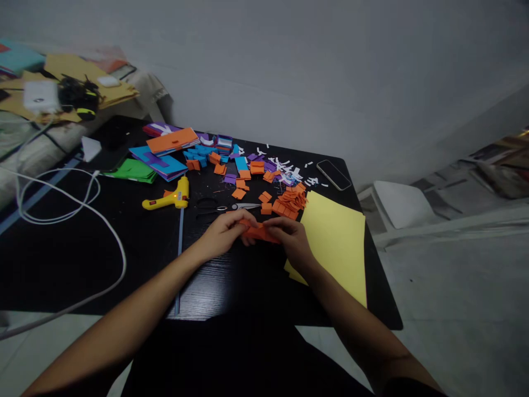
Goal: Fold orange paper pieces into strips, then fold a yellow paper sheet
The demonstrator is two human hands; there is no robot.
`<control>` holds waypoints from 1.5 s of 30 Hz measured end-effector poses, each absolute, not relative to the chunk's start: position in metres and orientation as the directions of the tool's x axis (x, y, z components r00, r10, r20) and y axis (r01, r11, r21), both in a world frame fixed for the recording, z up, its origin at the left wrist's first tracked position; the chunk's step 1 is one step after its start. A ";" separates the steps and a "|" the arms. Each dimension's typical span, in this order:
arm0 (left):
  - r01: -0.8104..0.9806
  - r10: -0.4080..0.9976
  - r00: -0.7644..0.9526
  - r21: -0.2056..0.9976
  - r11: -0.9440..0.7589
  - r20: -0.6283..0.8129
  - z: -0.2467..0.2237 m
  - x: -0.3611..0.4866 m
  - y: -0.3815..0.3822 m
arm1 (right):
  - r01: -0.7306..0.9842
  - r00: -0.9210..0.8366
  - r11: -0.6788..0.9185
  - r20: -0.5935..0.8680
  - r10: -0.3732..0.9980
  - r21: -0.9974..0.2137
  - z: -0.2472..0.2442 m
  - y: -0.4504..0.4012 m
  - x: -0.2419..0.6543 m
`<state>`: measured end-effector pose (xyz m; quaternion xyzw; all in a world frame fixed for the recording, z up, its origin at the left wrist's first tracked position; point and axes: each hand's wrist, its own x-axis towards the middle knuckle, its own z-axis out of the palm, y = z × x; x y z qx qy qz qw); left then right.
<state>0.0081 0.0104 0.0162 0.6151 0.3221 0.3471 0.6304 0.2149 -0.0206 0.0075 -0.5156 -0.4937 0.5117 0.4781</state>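
Between my two hands is a folded piece of orange paper (262, 233), held just above the black table near its middle. My left hand (226, 230) pinches the paper's left end, fingers closed. At the other end my right hand (291, 236) grips it between thumb and fingers. Just beyond my left hand lie scissors (246, 206) with black handles. A heap of small folded orange paper pieces (292, 199) sits past my right hand. Yellow sheets (336, 237) lie beside and partly under my right forearm.
A yellow glue gun (168, 197) with a glue stick lies left of the scissors. Folded blue, purple and orange papers (159, 162) and white scraps cover the back. A phone (334, 175) rests at the back right; a white cable (118, 237) loops across the left side.
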 end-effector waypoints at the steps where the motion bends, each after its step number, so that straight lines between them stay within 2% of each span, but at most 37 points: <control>1: -0.053 0.836 0.548 0.998 0.015 0.016 0.017 0.008 0.010 | 0.022 -0.008 -0.055 -0.055 0.998 -0.998 0.008 -0.021 0.215; 6: -0.053 0.841 0.541 0.999 -0.007 0.034 0.020 0.008 0.009 | 0.046 -0.003 -0.047 -0.047 0.999 -0.998 0.006 -0.023 0.214; 19: 0.214 0.881 0.463 0.952 -0.219 0.099 0.007 0.008 0.009 | 0.116 0.004 0.011 0.011 1.000 -0.993 0.005 -0.025 0.209; 24: 0.210 0.880 0.468 0.957 -0.201 0.082 0.010 0.008 0.009 | 0.128 -0.035 0.027 0.023 0.999 -0.991 0.001 -0.027 0.208; 38: 0.273 0.896 0.443 0.945 -0.180 0.043 0.011 0.002 0.016 | 0.174 0.013 0.069 0.072 0.997 -0.982 0.000 -0.026 0.209; 45: 0.230 0.943 0.329 0.965 -0.126 0.045 0.020 -0.002 0.019 | 0.053 0.017 -0.034 -0.034 0.999 -0.998 0.002 -0.021 0.212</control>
